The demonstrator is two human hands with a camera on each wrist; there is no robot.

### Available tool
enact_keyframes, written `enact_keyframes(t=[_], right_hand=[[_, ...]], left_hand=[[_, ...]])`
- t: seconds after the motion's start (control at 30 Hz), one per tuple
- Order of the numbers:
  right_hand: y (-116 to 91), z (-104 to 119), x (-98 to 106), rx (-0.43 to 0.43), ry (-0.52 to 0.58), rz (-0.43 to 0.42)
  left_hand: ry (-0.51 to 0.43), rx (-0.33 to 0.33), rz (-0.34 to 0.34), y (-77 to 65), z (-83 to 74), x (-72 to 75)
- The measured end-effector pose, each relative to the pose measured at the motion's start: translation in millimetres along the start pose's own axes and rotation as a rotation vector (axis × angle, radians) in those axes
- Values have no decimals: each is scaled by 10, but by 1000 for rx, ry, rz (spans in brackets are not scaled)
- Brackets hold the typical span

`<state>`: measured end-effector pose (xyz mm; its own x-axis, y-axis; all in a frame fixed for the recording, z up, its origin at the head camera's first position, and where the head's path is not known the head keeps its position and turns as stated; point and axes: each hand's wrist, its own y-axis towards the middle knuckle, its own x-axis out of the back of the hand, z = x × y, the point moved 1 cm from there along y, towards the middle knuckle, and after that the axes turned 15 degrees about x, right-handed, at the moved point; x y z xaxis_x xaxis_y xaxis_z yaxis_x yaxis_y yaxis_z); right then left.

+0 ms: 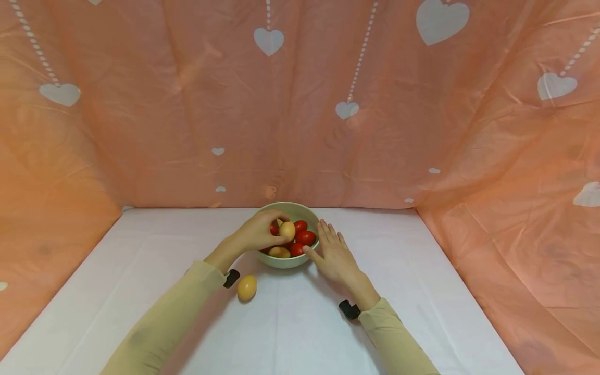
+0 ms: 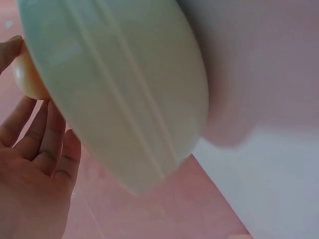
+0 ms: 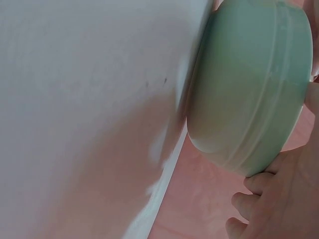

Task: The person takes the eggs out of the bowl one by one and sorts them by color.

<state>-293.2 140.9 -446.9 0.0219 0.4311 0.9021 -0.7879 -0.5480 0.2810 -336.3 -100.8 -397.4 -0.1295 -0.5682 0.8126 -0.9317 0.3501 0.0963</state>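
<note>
A pale green bowl stands on the table, holding several red tomatoes and yellowish-brown eggs. Above its contents my left hand pinches an egg between thumb and fingers. That same egg shows beside the bowl's rim in the left wrist view. On the bowl's right side rests my right hand, its fingers fairly straight against the outer wall and its thumb at the rim. Another egg lies on the table near my left wrist. Part of the bowl's contents is hidden behind my left hand.
A white cloth covers the table. Orange-pink sheeting with white hearts hangs behind the table and along both sides. Black wrist bands show at both sleeves.
</note>
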Motion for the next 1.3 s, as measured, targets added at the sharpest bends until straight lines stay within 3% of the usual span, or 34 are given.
enact_keyframes(t=[0.2,0.37,0.53,0.67,1.03,1.3], right_hand=[[1,14,7,-4,3,-1],[-4,19,4,-4,8,5],[-7,18,2,2,13,-2],[-9,9,1,4,8,-7],[-6,5,2,8,3,-13],[-6,15,9,13,-4,-9]], left_hand=[[-92,-15,-52,-163,12,47],[-112,-40,-111,-299,31,64],[-126,-16,-142,-438,28,89],[-124,9,-148,-557,16,102],[-40,-4,-145,-837,48,40],[-14,-49,-137,-987,76,-34]])
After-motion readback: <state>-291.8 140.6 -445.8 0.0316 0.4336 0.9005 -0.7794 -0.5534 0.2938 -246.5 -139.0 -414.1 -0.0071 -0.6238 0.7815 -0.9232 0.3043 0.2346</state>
